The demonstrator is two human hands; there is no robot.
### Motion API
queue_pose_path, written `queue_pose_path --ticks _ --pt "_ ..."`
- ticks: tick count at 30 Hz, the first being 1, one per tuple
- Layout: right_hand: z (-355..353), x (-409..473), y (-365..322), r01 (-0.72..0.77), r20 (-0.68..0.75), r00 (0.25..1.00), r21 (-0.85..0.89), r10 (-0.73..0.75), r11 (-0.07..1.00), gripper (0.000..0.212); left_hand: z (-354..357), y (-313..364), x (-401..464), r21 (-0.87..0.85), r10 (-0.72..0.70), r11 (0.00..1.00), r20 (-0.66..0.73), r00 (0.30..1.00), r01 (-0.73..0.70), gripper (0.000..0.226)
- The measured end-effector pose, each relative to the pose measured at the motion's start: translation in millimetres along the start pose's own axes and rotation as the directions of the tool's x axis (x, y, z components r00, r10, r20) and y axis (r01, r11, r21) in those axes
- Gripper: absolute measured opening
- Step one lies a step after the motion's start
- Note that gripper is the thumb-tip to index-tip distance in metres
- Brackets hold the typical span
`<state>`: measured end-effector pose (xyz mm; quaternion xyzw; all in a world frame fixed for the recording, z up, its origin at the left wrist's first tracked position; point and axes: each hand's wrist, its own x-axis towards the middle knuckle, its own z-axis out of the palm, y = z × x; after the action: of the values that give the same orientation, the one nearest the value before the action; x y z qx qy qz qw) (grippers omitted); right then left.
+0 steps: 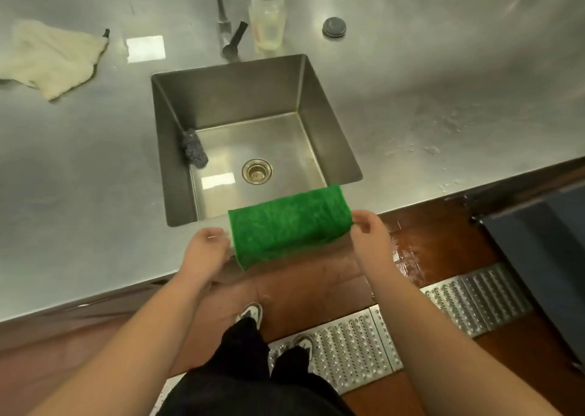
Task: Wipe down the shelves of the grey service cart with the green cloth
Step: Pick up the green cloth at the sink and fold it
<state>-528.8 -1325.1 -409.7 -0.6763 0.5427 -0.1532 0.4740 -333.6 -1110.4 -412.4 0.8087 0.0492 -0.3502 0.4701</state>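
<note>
The green cloth (289, 225) is folded into a rectangle and held stretched between my two hands over the front edge of the steel counter, just in front of the sink (177, 149). My left hand (207, 249) grips its left end. Its right end is pinched by the fingers of my right hand (368, 230). A dark grey object (538, 257), possibly part of the service cart, stands at the right edge of the view, beyond the counter's end.
A steel counter (79, 194) surrounds the sink, which holds a grey brush (193, 149). A beige rag (50, 57) lies back left. A tap (223, 26), a clear plastic container (267, 19) and a drain plug (334, 27) sit behind the sink. The brown floor (421, 251) is wet, with metal grating (411, 327).
</note>
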Motion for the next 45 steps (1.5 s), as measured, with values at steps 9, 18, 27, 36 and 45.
queue_pose_path --ticks 9,18,27,36,45 --pt "35.9 53.2 23.6 -0.074 0.041 0.995 -0.233 0.086 0.970 0.044 42.5 -10.0 28.2 0.276 -0.028 0.960 -0.101 0.995 0.055 0.037" --pt "46.8 61.4 16.6 -0.183 0.054 0.974 -0.373 0.218 0.910 0.026 39.5 -0.2 40.9 0.189 -0.100 0.977 0.019 0.995 0.094 0.010" --pt "-5.0 26.4 -24.7 -0.059 0.010 0.998 0.112 0.059 0.992 0.016 -0.3 35.2 29.3 0.049 0.199 0.976 0.206 0.958 -0.213 0.014" --pt "-83.2 -7.1 -80.9 0.158 0.096 0.984 -0.067 -0.151 0.985 0.058 -2.4 148.5 17.0 0.187 0.497 0.722 0.530 0.687 -0.666 0.054" --pt "-127.3 -29.8 -86.1 0.021 -0.328 0.896 -0.640 -0.298 0.768 0.020 59.8 210.2 4.1 0.404 0.654 0.327 0.555 0.514 -0.854 0.009"
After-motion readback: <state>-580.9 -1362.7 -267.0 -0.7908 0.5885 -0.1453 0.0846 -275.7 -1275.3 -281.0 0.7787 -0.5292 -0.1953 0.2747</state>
